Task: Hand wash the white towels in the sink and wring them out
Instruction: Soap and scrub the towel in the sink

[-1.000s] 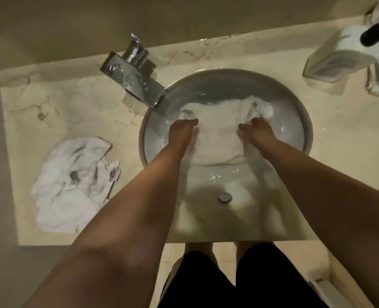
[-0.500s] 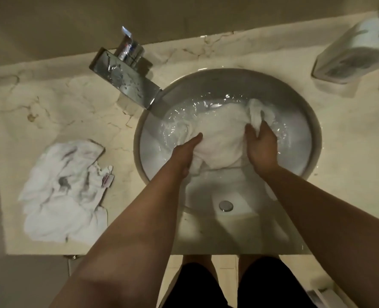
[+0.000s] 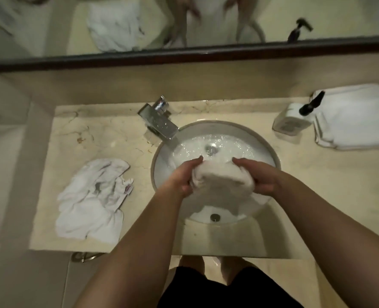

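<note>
Towel in hands: a white, bunched roll held over the near half of the sink. Its long axis runs left to right, one end in each hand.
Towel's lower part: white cloth hangs from the roll toward the near wall of the basin; where it ends is hard to make out.
Left hand: fingers curled round the left end of the roll, thumb on the far side, gripping tightly.
Right hand: fingers curled round the right end, thumb on the far side, also gripping tightly.
Sink contents: rippling water fills the far half of the round basin, with a metal drain showing through it. A small round metal fitting sits on the near wall.
Tap: a square chrome spout at the far left of the basin, angled toward the water.
Second towel: white and crumpled, lying on the marble counter left of the sink, well apart from it.
Right of sink: a white pump bottle with a dark nozzle, just beside a folded white towel stack cut off by the right edge.
Mirror: along the far wall above a dark frame; its reflection is blurred, showing arms and white cloth only vaguely.
Hidden: the near part of the basin is largely covered by the hands and cloth.
Person: bare forearms reach in from the near edge; dark shorts and bare feet show below the counter.
</note>
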### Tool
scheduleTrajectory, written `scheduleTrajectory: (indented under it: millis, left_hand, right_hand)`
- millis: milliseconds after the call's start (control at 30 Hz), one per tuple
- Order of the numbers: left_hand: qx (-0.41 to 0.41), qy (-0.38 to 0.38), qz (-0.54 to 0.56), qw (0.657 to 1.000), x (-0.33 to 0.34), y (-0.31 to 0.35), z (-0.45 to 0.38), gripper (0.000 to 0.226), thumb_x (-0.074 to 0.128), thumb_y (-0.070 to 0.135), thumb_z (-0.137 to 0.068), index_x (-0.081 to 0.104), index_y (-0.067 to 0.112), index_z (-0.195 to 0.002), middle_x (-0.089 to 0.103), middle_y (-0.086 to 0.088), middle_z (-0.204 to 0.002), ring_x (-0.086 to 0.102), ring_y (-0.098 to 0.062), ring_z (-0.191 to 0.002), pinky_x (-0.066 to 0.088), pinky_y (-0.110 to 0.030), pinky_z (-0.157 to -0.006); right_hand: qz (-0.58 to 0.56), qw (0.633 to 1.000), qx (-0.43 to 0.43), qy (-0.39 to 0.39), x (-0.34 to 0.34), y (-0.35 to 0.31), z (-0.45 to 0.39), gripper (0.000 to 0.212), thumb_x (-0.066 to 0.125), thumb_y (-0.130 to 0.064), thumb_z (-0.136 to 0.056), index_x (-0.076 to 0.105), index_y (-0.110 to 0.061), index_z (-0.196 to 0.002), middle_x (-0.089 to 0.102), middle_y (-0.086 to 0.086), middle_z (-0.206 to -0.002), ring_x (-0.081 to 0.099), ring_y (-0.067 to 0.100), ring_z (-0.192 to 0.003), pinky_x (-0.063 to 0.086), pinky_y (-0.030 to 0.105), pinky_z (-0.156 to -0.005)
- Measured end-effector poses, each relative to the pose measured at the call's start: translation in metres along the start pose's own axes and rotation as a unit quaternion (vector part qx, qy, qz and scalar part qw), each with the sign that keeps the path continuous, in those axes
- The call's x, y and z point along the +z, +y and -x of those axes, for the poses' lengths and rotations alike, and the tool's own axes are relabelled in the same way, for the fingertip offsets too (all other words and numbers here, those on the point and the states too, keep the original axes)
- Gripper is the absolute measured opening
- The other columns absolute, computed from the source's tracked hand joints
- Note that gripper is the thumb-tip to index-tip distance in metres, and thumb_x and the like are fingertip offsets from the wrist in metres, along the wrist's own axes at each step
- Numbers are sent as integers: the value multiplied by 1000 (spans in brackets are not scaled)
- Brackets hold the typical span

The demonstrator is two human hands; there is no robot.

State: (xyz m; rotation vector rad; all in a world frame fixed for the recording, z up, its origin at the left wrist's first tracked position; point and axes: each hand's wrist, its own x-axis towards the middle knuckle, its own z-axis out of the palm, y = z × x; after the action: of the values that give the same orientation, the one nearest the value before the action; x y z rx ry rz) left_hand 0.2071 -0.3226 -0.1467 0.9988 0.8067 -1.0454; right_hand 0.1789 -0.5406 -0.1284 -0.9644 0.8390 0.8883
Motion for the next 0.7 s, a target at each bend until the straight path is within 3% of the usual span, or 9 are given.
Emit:
scheduleTrajectory:
  millis: [67,167,233,300,400,500,567,633,700]
  left_hand:
    - [71,36,-24,996,8,5,23,40,60,37,-98,68,2,-116,75,-16,-99,73,-29,-86,59,-41,-84]
    - [181,100,-64,976,22,11,50,62,75,49,-84,65,2,-124,72,-20,-116,71,-35,-103,56,-45,-94]
    - [255,135,-72,955,32,14,71,53,75,46,-86,66,7,-121,73,-15,-115,71,-31,-104,55,-41,-93]
    - [308,145,-83,937,43,17,91,36,70,38,-91,70,10,-114,75,-12,-107,71,-30,-102,55,-42,-92]
    - [349,138,-79,923,65,17,115,28,64,30,-97,70,7,-112,75,-13,-106,72,-28,-98,57,-26,-77]
    - [360,140,-37,922,88,10,123,28,63,30,-97,67,3,-103,72,-15,-91,71,-27,-85,56,-28,-69]
    - [358,142,-30,922,103,6,122,38,58,42,-99,65,5,-100,69,-7,-80,69,-21,-76,53,-28,-63]
    - [343,151,5,927,114,4,120,40,48,48,-102,63,14,-89,66,0,-68,65,-16,-69,50,-26,-62]
    - [306,175,61,934,123,3,118,33,45,41,-103,60,16,-87,63,0,-65,62,-14,-61,47,-23,-55]
  right_hand:
    - [82,994,-64,36,12,-5,26,39,62,-32,-96,66,-1,-121,74,14,-101,72,24,-83,58,32,-73]
    - [163,962,-187,115,29,-12,56,69,72,-55,-77,63,-7,-126,68,13,-124,67,27,-107,52,42,-97]
    - [154,944,-255,139,39,-14,72,74,72,-60,-67,64,-10,-122,69,9,-120,64,27,-111,47,49,-104]
    - [117,939,-293,136,52,-17,93,53,70,-49,-78,67,-8,-112,74,7,-104,68,26,-102,51,43,-98]
    - [116,923,-350,115,71,-19,120,19,62,-23,-97,68,-4,-96,72,6,-82,69,13,-74,51,23,-69]
    - [194,892,-393,107,99,-14,134,23,63,-23,-97,72,-6,-85,74,7,-76,68,9,-64,49,22,-57]
    - [211,873,-421,126,116,-12,134,34,62,-33,-98,68,-14,-70,68,-2,-61,65,7,-56,45,23,-54]
    - [242,849,-427,196,127,-12,126,54,57,-49,-97,54,-18,-53,56,-5,-47,55,9,-46,40,26,-49]
    - [273,822,-422,268,130,-17,116,65,51,-59,-96,43,-15,-50,48,0,-47,49,19,-47,38,34,-51]
